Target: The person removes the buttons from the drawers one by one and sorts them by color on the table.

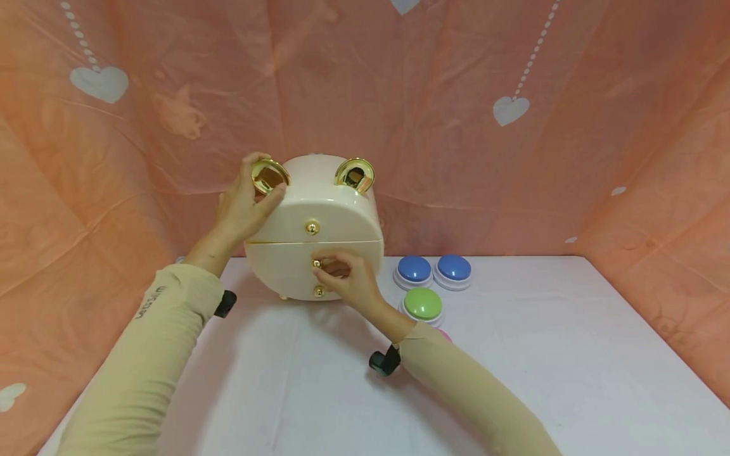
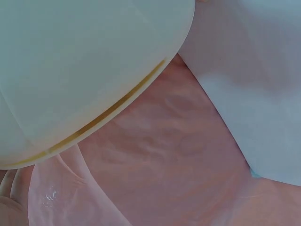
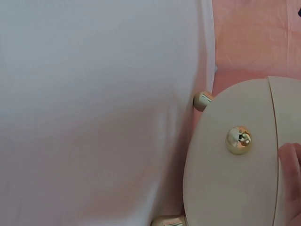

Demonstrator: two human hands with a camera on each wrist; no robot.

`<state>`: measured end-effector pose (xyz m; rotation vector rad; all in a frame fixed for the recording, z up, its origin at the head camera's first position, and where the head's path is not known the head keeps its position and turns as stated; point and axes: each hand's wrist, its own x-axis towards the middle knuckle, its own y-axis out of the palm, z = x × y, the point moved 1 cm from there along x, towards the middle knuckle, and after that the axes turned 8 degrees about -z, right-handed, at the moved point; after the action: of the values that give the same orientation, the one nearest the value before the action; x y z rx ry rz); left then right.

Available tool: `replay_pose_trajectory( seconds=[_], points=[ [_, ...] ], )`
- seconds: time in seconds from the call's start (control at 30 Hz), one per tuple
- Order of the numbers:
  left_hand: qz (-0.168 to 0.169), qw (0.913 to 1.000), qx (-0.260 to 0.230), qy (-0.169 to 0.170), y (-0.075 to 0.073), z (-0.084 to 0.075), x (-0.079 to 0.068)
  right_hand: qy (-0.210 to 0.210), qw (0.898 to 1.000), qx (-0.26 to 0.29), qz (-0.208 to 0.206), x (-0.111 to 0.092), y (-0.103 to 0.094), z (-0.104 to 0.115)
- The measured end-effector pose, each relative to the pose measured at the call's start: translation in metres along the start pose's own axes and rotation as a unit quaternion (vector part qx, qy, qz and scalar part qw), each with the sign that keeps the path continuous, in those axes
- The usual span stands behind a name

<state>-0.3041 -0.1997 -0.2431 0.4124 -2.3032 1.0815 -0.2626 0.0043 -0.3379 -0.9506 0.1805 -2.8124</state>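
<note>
A glossy cream box [image 1: 336, 218] with a rounded outline stands upright on the table. Two gold ears top it, and three gold knobs run down its front. My left hand [image 1: 245, 202] grips the left ear [image 1: 268, 177], fingers behind and thumb in front. At the middle knob [image 1: 317, 263], the thumb and index finger of my right hand [image 1: 360, 284] pinch from the right side. Above the seam is the top knob [image 1: 312, 227]; the lowest knob [image 3: 239, 140] shows uncovered in the right wrist view. Fingers [image 2: 14, 197] appear at the left wrist view's lower corner, beside the box.
Right of the box sit two blue push buttons [image 1: 414, 269] on white bases and a green one [image 1: 422, 303]. A pink edge [image 1: 445, 335] peeks out behind the right sleeve. White cloth [image 1: 547, 354] covers the table; orange-pink drapes [image 1: 445, 152] hang behind and at both sides.
</note>
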Motion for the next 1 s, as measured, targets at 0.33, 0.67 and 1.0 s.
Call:
replay_pose_trajectory(
  seconds=[0.33, 0.67, 1.0],
  points=[
    [0.004, 1.0000, 0.004, 0.000, 0.002, 0.004, 0.003, -0.024, 0.999, -0.037, -0.010, 0.002, 0.001, -0.001],
    [0.010, 0.9999, 0.006, -0.003, 0.003, 0.001, -0.001, -0.010, 1.000, -0.023, -0.003, -0.006, -0.002, 0.000],
    [0.004, 1.0000, -0.008, 0.001, 0.006, 0.001, -0.001, 0.080, 0.996, 0.012, -0.032, -0.024, 0.004, -0.021]
  ],
)
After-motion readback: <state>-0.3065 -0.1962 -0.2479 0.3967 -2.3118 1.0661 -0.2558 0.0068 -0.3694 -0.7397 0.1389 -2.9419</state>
